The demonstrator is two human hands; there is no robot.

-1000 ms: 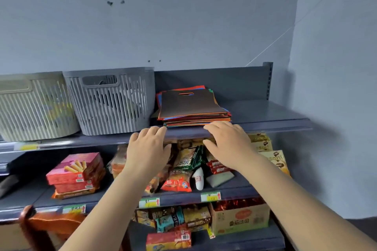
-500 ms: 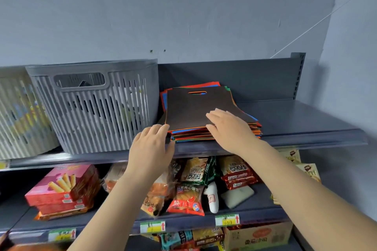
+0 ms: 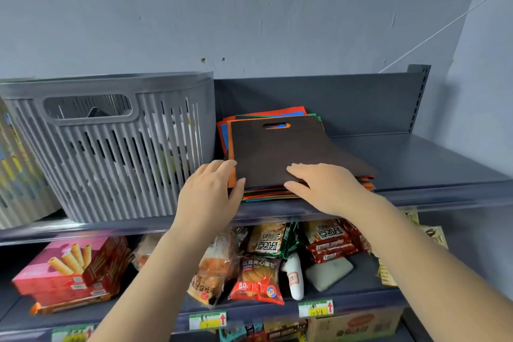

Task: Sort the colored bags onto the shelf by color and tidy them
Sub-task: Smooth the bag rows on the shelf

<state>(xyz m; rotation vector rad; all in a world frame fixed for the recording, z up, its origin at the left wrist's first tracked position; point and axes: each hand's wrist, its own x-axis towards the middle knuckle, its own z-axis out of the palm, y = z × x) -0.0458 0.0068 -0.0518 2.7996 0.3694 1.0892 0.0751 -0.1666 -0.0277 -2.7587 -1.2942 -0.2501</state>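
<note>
Nearest are the two bare forearms reaching up over the snack packets (image 3: 258,277) on the lower shelf. The left hand (image 3: 206,197) lies at the front left corner of the pile of flat coloured felt-like bags (image 3: 291,153), fingers nearly straight and loosely spread, touching the corner and side edge without curling round anything — a bracing position, probably to square the pile against sideways slip. The right hand (image 3: 324,189) rests on the front edge, fingers flat on the dark brown top bag (image 3: 288,147) and thumb low against the layered edges; whether the thumb has begun to pinch a layer I cannot tell, but nothing is lifted.

The pile sits on the grey metal upper shelf (image 3: 416,164), just beside the grey slotted plastic basket (image 3: 111,147), near the back panel. It is mixed — orange, red, blue and green edges fan out unevenly under the brown sheet, and an orange layer shows through the oval handle cut-out (image 3: 276,125). By colour, sorting looks barely begun.
</note>
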